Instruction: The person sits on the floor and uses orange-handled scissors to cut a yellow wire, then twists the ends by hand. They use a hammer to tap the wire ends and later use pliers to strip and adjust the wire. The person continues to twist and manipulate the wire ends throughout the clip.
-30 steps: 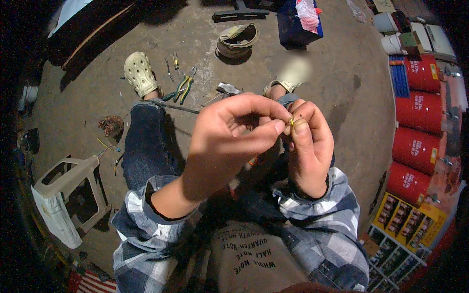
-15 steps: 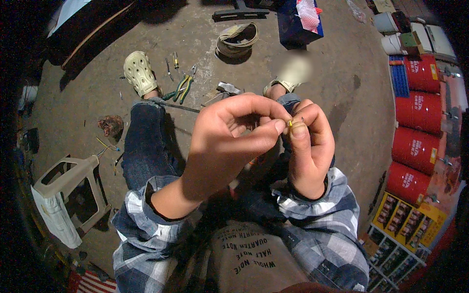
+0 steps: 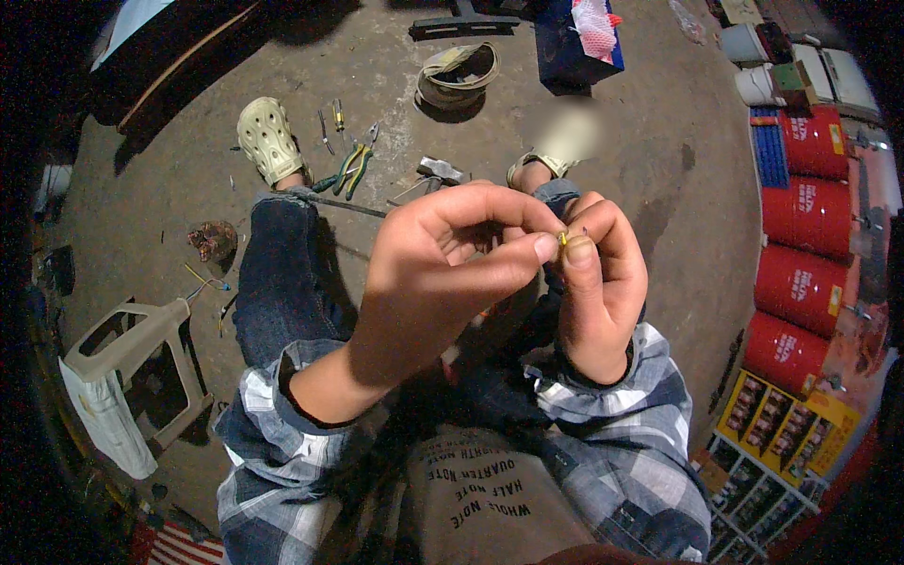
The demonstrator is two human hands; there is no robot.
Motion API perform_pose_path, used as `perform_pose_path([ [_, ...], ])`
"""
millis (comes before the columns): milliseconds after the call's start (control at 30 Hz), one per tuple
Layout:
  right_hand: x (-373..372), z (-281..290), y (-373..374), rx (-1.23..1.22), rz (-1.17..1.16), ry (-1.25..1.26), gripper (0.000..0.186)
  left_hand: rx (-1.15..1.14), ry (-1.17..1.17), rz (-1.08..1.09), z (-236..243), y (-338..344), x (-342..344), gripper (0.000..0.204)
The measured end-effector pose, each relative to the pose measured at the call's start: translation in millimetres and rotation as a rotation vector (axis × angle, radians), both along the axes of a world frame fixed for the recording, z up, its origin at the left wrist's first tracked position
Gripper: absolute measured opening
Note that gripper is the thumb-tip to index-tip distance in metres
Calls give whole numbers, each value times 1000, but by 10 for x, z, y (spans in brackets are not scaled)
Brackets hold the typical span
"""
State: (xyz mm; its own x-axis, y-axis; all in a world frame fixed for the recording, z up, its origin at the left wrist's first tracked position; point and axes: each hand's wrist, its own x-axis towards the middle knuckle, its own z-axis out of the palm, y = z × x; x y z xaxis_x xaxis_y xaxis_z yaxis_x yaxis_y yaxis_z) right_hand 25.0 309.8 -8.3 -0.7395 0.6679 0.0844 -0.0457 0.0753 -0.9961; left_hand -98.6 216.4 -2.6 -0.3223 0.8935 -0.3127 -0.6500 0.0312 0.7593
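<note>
Lying beyond hands [image 3: 527,273]: pliers [image 3: 350,168], hammer [image 3: 435,171].

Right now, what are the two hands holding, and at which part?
A tiny yellow piece, too small to identify, is pinched between the left hand's fingertips and the right hand's thumb and forefinger. The grip covers most of it, so which part cannot be told.
</note>
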Motion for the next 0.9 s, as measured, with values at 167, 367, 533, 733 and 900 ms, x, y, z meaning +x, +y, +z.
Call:
perform_pose_path([
  [167,13,-6,19,2,19,-9,21,18,-5,-2,-4,3,4,12],
  [367,11,11,11,-58,35,-16,24,4,-9,5,-5,2,9,12],
  [533,-9,-38,43,-94,97,55,24,64,-16,7,-9,1,9,10],
  [733,3,-39,48,-215,149,60,23,108,-9,44,-27,10,32,11],
  [900,0,-41,49,-192,156,55,21,110,19,40,-59,9,37,11],
])
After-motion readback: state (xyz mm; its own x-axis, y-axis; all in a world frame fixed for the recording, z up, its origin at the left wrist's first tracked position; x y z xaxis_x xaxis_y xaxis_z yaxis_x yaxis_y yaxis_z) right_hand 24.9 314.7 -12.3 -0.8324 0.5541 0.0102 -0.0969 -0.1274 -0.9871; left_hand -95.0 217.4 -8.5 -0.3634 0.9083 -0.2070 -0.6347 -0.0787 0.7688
